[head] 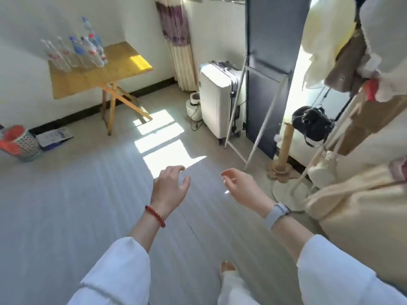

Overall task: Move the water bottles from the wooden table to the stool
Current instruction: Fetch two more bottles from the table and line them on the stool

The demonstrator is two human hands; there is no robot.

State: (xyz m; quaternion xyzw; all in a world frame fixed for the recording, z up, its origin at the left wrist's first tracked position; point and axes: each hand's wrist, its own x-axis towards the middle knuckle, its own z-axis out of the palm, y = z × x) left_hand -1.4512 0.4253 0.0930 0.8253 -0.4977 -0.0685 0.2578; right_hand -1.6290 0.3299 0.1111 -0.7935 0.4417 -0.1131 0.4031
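Several clear plastic water bottles (74,51) with red or blue labels stand in a cluster on the back left part of a wooden folding table (114,71) against the far wall. My left hand (169,188), with a red bead bracelet at the wrist, hovers over the floor with fingers loosely spread and holds nothing. My right hand (242,188), with a grey watch on its wrist, is also held out with relaxed fingers and is empty. Both hands are far from the table. No stool is in view.
A white suitcase (218,100) stands by a curtain, with a small white appliance (193,106) beside it. A leaning mirror frame (268,73), a coat rack with clothes and a black camera (312,124) fill the right. A basket (22,144) sits at the left wall.
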